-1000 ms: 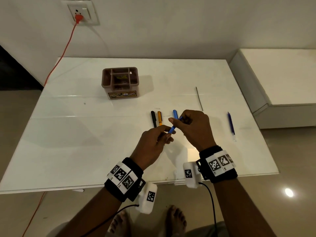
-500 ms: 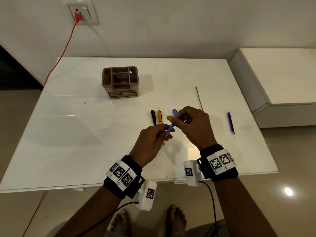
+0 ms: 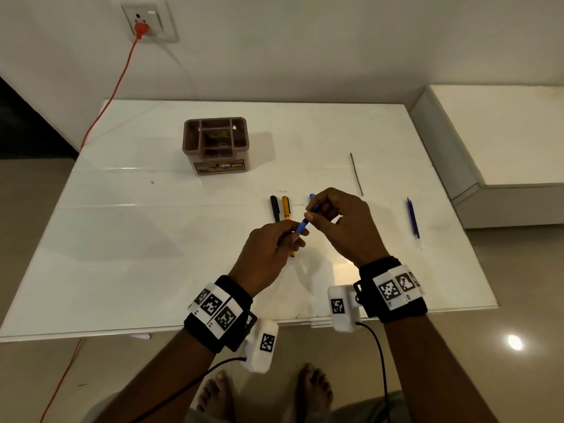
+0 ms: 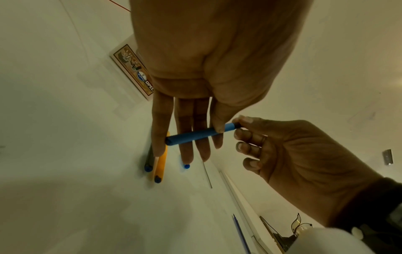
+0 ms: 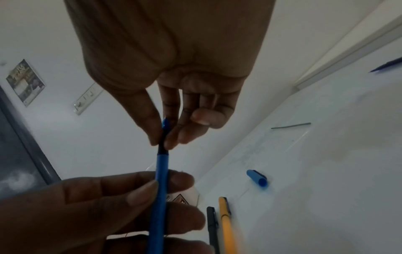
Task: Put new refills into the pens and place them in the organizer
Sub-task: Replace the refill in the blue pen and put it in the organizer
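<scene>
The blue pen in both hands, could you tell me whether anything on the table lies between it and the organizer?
Nothing visible does. The blue pen is held above the table by the left hand and right hand; the black pen and yellow pen lie flat below, and the tabletop up to the organizer looks bare.

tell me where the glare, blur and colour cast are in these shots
Head view: glare patches on the glossy table and a bright spot on the floor; wide-angle bending at the edges. Left wrist view: yellowish cast, the left hand close and soft. Right wrist view: dim, bluish; the blue pen and the left hand's fingers blurred.
</scene>
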### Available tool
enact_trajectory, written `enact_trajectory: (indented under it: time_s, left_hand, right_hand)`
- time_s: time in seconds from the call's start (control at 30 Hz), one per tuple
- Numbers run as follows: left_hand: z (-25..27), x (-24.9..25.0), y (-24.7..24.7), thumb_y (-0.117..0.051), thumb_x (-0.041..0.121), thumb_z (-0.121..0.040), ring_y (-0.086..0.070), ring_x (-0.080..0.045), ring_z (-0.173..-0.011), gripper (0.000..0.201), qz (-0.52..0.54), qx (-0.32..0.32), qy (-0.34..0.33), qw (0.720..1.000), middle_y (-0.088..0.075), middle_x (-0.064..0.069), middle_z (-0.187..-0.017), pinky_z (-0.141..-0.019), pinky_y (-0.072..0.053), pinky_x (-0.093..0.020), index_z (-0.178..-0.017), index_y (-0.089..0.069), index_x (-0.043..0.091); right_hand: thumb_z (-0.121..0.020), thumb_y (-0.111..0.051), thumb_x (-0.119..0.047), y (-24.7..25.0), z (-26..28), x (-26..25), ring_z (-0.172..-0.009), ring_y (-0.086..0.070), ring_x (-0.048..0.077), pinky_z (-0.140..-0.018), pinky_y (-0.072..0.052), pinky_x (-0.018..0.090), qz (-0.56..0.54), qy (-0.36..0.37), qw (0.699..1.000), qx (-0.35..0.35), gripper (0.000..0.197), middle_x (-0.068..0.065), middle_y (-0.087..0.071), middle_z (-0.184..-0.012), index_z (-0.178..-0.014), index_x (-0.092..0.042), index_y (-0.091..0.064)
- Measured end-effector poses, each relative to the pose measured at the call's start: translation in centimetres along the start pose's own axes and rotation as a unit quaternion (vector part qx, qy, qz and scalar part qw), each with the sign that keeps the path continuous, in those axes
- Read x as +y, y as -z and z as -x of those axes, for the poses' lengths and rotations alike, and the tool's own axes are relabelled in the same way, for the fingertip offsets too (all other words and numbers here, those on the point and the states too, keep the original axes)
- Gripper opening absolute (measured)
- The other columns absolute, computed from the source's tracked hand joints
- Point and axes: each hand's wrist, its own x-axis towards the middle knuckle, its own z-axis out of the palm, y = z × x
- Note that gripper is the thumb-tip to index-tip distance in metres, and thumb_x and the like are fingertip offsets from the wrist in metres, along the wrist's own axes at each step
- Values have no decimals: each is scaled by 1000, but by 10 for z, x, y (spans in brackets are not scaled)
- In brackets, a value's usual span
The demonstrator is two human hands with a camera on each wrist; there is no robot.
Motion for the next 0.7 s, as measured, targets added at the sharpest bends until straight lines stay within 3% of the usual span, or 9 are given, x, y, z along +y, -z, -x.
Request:
enact_trajectory:
  time_s: [0.1,0.2,0.27,0.37,0.5,0.7]
  left_hand:
    - [0,-1,0,-51,20,-106,-73,-10,-90,24,-8,-2,-5,1000,-78,-1,-102,-76,-51,-3,-119,-71,16]
    - [0,-2,-1,-51,20,-106,-72,-6,-86,25,-7,0,-7,1000,-78,0,-100,-76,-51,-2,-119,-72,17]
    - [-1,-1,-1,-51,19,-106,-71,-5,-85,25,-5,-2,-7,1000,-77,2,-98,-75,-52,-5,-119,-72,17]
    - [0,1,0,-50,17,-106,-70,-5,-84,25,-4,-10,-8,1000,-77,2,-97,-74,-51,-4,-119,-72,15]
    - [0,2,3,-53,18,-105,-71,-3,-85,26,-9,-3,-8,1000,-79,1,-99,-75,-49,-2,-120,-73,18]
    - [1,5,7,-61,22,-101,-70,2,-82,24,-30,28,-21,999,-77,9,-92,-77,-44,2,-121,-75,22]
  right_hand:
    - [-86,-81,-23,0,-3,3,-60,-60,10,-61,-44,13,26,-10,1000,9,21,-4,-66,-65,-83,-8,-66]
    - [-88,-77,-38,-1,-3,8,-53,-45,9,-58,-39,23,78,-20,996,23,35,-9,-50,-55,-74,-11,-62]
    - [-88,-76,-44,-1,-2,8,-54,-50,11,-58,-42,28,84,-9,996,17,31,-9,-54,-57,-78,-17,-64]
    - [-88,-79,-27,0,-2,6,-62,-64,7,-63,-51,21,25,1,1000,-7,14,-13,-66,-67,-87,-17,-69]
    - [-89,-78,-16,1,-3,5,-51,-63,0,-55,-47,10,-20,-22,999,-25,14,-11,-64,-60,-86,-4,-71]
    - [-89,-78,-20,2,-3,2,-42,-61,13,-40,-50,24,-79,-66,994,-19,24,0,-63,-51,-85,2,-71]
